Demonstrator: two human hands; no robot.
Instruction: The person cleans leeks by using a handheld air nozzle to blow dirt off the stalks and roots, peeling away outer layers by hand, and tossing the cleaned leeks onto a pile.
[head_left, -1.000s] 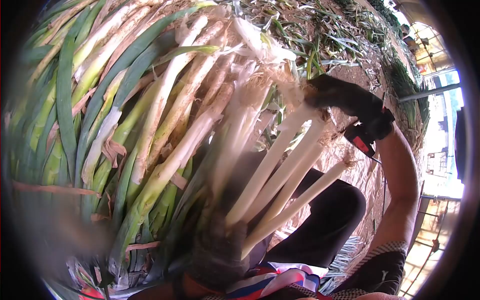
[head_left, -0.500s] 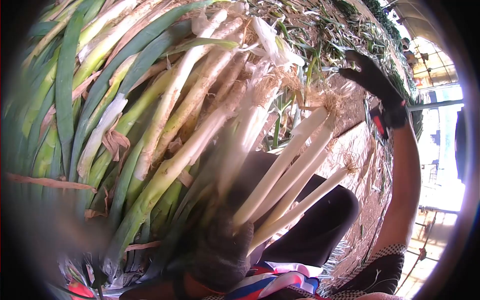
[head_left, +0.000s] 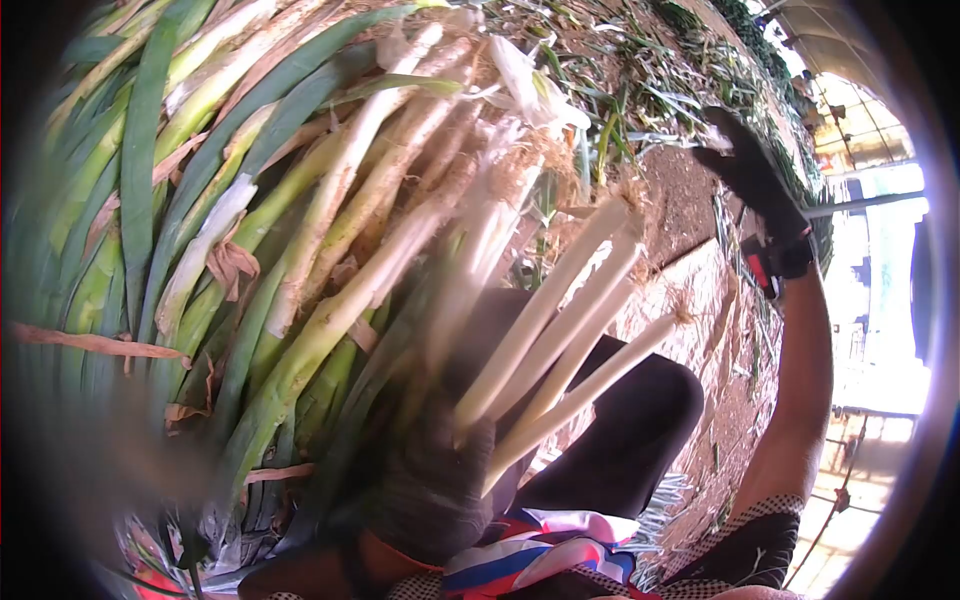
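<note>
My left hand (head_left: 435, 480), in a dark glove, is closed around a bunch of green onions (head_left: 560, 340). Their pale, clean stems slant up to the right, with stringy roots at the tips. Stretched out at the upper right, my gloved right hand (head_left: 755, 180) has its thumb apart from its fingers and shows nothing in its grasp. A black-and-red band (head_left: 765, 265) circles that wrist. To the left of the held bunch lies a large pile of unpeeled green onions (head_left: 330, 230), some with soil on their stems and dry skins.
Leaf scraps and peelings (head_left: 640, 75) litter the brown ground (head_left: 680, 205) ahead. My dark-clothed knee (head_left: 630, 420) is bent below the held stems. Beyond my right arm is a bright, framed structure (head_left: 870, 270) with a horizontal bar.
The view has shifted slightly, so the pile and held bunch appear a little further left. My left hand keeps its hold, and my right hand stays outstretched with its fingers apart.
</note>
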